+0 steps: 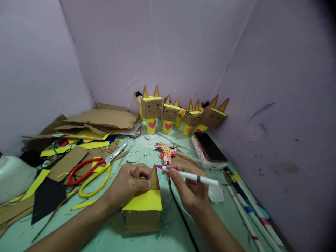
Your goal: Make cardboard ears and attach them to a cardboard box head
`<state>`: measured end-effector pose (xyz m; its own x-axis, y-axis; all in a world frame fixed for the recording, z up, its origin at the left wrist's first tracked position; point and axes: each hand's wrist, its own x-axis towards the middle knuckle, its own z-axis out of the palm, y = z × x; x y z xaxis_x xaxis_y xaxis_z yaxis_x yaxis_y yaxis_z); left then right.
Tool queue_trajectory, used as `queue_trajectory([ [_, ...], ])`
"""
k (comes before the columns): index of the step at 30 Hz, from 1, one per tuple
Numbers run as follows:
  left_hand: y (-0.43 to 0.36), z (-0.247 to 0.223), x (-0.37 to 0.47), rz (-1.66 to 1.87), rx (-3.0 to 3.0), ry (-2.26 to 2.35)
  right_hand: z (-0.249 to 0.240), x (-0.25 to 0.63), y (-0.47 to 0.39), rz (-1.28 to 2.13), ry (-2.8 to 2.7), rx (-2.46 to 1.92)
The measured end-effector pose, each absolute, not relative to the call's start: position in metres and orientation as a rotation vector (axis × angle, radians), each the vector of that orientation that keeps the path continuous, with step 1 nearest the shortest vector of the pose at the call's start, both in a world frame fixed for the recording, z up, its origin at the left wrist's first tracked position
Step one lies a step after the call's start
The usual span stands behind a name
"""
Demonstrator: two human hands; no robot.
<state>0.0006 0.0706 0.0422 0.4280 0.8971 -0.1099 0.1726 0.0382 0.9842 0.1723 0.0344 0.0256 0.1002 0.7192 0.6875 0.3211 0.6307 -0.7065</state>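
A small cardboard box (142, 222) with a yellow paper top stands in front of me, with two pointed, purple-edged cardboard ears (154, 178) rising from its far side. My left hand (135, 182) pinches one ear between thumb and fingers. My right hand (193, 185) grips a white felt-tip pen (195, 176) with a pink tip. That tip is at the top of the right-hand ear, seemingly touching it. Just beyond the hands lies a glue gun (167, 152) covered in a flowery pattern, its black cord running toward me.
Scissors (90, 171) with red and yellow handles lie left among cardboard and paper scraps (69, 161). Several yellow animal figures (151, 108) with box heads stand at the back. A phone (210, 147) lies to the right, and more pens (246, 217) are along the right edge.
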Motion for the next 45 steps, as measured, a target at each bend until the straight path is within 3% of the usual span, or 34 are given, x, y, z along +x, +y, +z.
queue_trajectory([
  [45,0.069,0.044,0.001,0.741,1.454,1.034,0.029,0.175,0.024,0.513,-1.548,-0.905],
])
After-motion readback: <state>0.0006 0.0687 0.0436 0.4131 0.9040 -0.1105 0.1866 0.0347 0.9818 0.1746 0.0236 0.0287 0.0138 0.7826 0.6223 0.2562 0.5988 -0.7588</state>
